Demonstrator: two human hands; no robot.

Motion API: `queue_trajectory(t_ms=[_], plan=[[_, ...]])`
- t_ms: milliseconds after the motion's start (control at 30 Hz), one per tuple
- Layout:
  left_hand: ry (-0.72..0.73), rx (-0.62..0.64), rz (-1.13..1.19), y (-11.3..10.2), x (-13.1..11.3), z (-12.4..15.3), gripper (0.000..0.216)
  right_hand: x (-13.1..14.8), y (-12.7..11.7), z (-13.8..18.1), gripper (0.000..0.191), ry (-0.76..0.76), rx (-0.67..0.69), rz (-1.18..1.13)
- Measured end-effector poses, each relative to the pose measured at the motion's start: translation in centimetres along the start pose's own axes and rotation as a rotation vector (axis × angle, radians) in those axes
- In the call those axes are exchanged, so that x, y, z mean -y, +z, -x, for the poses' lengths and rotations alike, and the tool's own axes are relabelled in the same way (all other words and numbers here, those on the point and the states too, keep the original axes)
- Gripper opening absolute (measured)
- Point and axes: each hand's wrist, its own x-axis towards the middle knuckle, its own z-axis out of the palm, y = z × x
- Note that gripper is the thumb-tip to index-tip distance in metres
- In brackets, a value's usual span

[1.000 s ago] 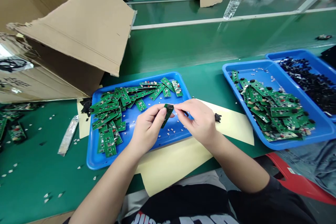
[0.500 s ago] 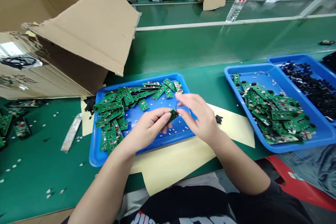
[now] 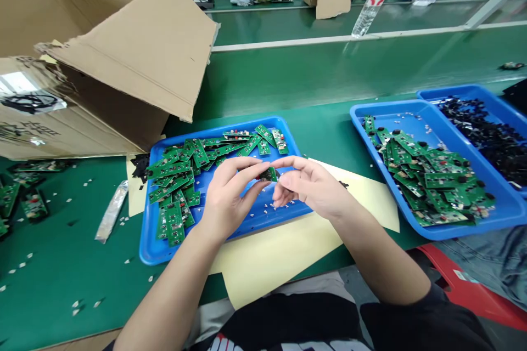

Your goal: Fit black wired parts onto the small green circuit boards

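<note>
So, one board (image 3: 269,174) is held up over the front part of the left tray (image 3: 149,252), clear of the pile (image 3: 173,175) lying in there. It's pinched by the left hand (image 3: 230,197), thumb below and fingers above, and it's kept tilted, with one end poking out toward the other side. The right hand (image 3: 307,189) is brought right up to that end: index finger stretched out to the board's edge, thumb close under it, the rest loosely curled. Whether anything small is pinched there can't be told, since the tips are covered.

Going by where the fingertips meet, the step in hand seems to be fiddly work at the end of the board, probably partway through. For the next move, a firm left pinch is called for so the board isn't twisted, plus a light, well-aimed push or pull from the right fingertips. A slip would be easy with something that small.

Round the hands: pale bits (image 3: 280,207) are scattered in the left tray, and yellow paper (image 3: 280,258) is laid partly under it. Over in the right tray (image 3: 508,214) more boards (image 3: 432,170) are heaped, many with a dark lump at one end. Black parts (image 3: 486,129) are piled in the tray beyond.
</note>
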Motion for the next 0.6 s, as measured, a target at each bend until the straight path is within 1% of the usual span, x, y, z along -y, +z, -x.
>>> queue_trajectory(t_ms=[133, 233, 333, 400, 500, 533, 600], plan=[[-0.022, -0.046, -0.021, 0.01, -0.07, -0.06, 0.024, -0.32, 0.04, -0.05, 0.030, -0.039, 0.003, -0.045], [-0.044, -0.079, 0.005, 0.16, -0.29, -0.10, 0.024, -0.48, 0.02, -0.24, 0.030, 0.003, 0.035, -0.103], [-0.089, -0.085, 0.042, 0.31, -0.52, -0.09, 0.021, -0.52, 0.03, -0.43, 0.032, 0.061, 0.088, -0.191], [-0.125, -0.072, 0.116, 0.37, -0.52, -0.03, 0.021, -0.50, 0.00, -0.54, 0.034, 0.100, 0.142, -0.242], [-0.181, -0.043, 0.312, 0.42, -0.24, 0.15, 0.026, -0.48, -0.05, -0.63, 0.036, 0.152, 0.206, -0.260], [-0.201, -0.033, 0.376, 0.44, -0.11, 0.23, 0.028, -0.49, -0.04, -0.63, 0.037, 0.149, 0.195, -0.243], [-0.253, -0.007, 0.486, 0.52, 0.10, 0.38, 0.030, -0.52, 0.04, -0.58, 0.036, 0.090, 0.124, -0.172]])
